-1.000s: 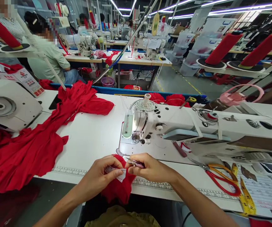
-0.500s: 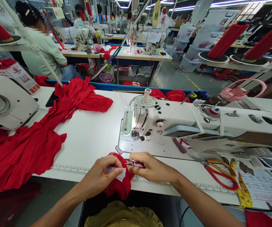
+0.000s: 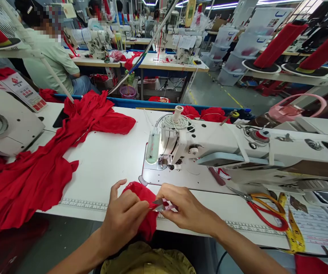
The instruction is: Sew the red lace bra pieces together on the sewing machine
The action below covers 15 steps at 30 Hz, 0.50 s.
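A small piece of red fabric (image 3: 149, 224) hangs over the table's front edge, pinched by my left hand (image 3: 125, 217), whose index finger sticks up. Thread snips (image 3: 164, 206) are gripped in my right hand (image 3: 183, 207), their blades pointing left and parted at the fabric's edge by my left fingertips. Just beyond both hands stands a white sewing machine (image 3: 209, 139), its needle area (image 3: 165, 163) lit.
To the left lies a long heap of red cloth (image 3: 46, 163) beside another machine (image 3: 7, 123). Orange-handled scissors (image 3: 266, 207), a yellow tape measure (image 3: 295, 232) and paper sit at right. A co-worker (image 3: 49, 61) sits at the far left.
My left hand has turned over and raised its index finger; the white label it held is out of sight. The snips have turned and now meet the red fabric's edge.
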{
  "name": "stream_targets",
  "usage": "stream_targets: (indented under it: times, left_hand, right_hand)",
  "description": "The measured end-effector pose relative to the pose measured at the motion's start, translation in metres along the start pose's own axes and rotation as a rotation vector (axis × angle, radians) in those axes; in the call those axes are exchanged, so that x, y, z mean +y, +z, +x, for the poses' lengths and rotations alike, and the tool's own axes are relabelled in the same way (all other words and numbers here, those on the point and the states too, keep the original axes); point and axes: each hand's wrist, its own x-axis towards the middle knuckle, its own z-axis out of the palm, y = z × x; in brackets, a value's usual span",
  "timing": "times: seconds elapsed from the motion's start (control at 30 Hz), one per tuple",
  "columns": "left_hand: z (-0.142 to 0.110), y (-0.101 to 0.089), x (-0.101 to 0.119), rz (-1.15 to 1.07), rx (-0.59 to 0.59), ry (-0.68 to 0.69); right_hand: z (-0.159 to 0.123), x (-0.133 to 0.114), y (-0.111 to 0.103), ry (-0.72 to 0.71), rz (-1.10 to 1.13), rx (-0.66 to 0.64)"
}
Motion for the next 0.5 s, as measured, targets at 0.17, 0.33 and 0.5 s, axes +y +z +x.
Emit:
stream_targets:
  times: [0.17,0.33,0.5]
  left_hand:
    - [-0.041,0.013,-0.015,0.075,-0.004,0.061]
    - [-0.057,0.022,-0.036,0.127,-0.066,0.360]
    - [-0.030,0.011,-0.019,0.275,0.273,0.506]
  right_hand:
    - [-0.015,0.006,0.016,-0.218,-0.159,0.181]
    - [-0.021,0.007,0.025,-0.290,-0.260,0.274]
    - [-0.019,0.004,0.031,-0.324,-0.379,0.352]
